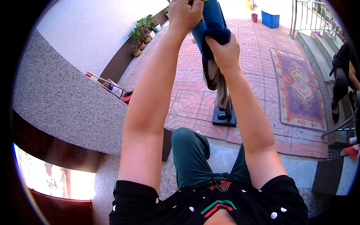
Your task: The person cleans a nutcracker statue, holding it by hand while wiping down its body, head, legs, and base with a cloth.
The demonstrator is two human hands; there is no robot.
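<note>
The right hand (229,52) is clamped on dark blue cloth (218,33) at a blue tube (213,13) — the left hand (185,15) curls beside it, grip impossible to tell.

There's room for your right hand (228,51) rightward over the tiles (258,90) toward the rug (300,86); leftward, hanging cloth (213,78) blocks you, black base (217,120) below.

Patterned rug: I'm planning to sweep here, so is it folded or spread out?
Spread out: the patterned rug lies flat on the pink tiles, with its border showing all around.
</note>
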